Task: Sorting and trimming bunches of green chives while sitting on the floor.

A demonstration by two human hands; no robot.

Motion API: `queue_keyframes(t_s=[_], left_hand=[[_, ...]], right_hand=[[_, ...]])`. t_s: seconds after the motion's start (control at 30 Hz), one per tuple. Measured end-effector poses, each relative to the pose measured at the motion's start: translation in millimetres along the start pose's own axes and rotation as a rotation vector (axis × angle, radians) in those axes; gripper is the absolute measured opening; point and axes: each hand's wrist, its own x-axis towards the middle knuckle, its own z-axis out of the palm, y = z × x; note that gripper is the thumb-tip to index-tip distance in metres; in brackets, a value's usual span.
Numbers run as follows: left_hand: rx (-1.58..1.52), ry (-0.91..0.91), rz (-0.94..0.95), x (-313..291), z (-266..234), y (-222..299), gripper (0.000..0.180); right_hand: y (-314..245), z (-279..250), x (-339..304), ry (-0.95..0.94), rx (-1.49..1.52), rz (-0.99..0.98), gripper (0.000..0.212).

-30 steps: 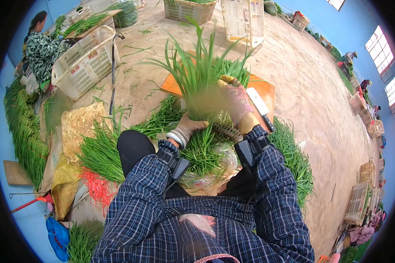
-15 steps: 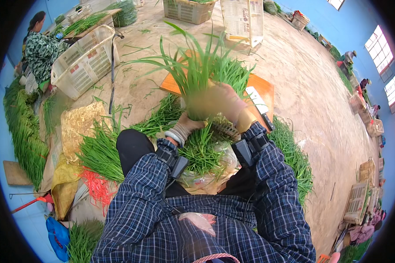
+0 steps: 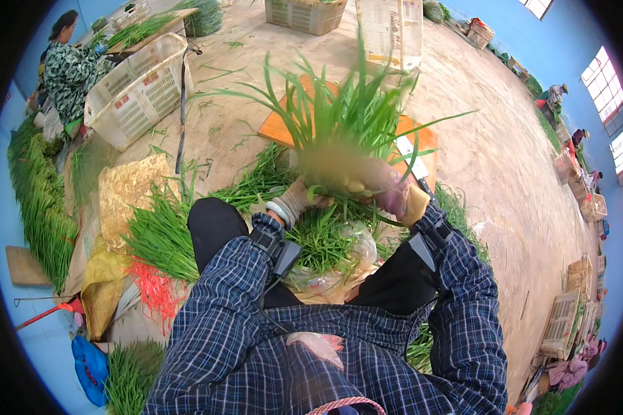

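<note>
Both my gloved hands hold a bunch of green chives (image 3: pixel 353 111) upright in front of me, its leaves fanning out at the top. My left hand (image 3: pixel 299 202) is closed at the lower left of the bunch. On the other side my right hand (image 3: pixel 393 191) curls its fingers round the lower stalks. A blurred patch hides the middle of the bunch and part of the fingers. Behind it lies an orange wooden board (image 3: pixel 275 130), with a knife (image 3: pixel 415 163) on its right side. Loose chives (image 3: pixel 318 242) lie below my hands, on clear plastic (image 3: pixel 363 252).
More chives (image 3: pixel 160 238) lie by my left knee, beside red strings (image 3: pixel 154 290) and a yellow sack (image 3: pixel 104 280). A white plastic crate (image 3: pixel 142 93) stands at the far left, near a seated person (image 3: pixel 66 83). Further crates (image 3: pixel 308 15) stand at the back; people work along the right wall.
My right hand has moved right and slightly down, its forearm swinging outward. The bunch is now wider and fuller, spreading farther right. My left hand has shifted only a little.
</note>
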Motion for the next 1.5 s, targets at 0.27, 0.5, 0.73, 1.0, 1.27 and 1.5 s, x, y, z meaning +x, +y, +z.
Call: queue_keyframes(t_s=[0.27,0.5,0.73,1.0,1.27,1.5], left_hand=[[-0.777,-0.061,-0.437,-0.2,-17.0,62.3,0.059],[-0.929,-0.154,-0.594,-0.6,-12.9,55.9,0.061],[-0.864,-0.194,-0.655,-3.5,-12.4,53.9,0.06],[-0.877,-0.161,-0.635,-3.9,-8.6,42.7,0.059],[-0.705,-0.127,-0.67,-4.0,-8.6,38.2,0.057],[-0.607,-0.143,-0.608,1.4,-12.4,46.8,0.06]], right_hand=[[-36.5,0.0,0.8,0.37,0.366,0.191,0.028],[-46.2,-14.4,20.6,0.582,0.094,-0.002,0.028],[-94.3,-85.1,4.7,0.889,0.083,-0.289,0.038],[-138.7,-143.0,-89.1,1.091,0.365,-0.624,0.035],[-91.5,-81.1,-43.8,0.707,0.182,-0.183,0.022],[-79.0,-47.7,23.8,0.704,0.121,-0.005,0.018]])
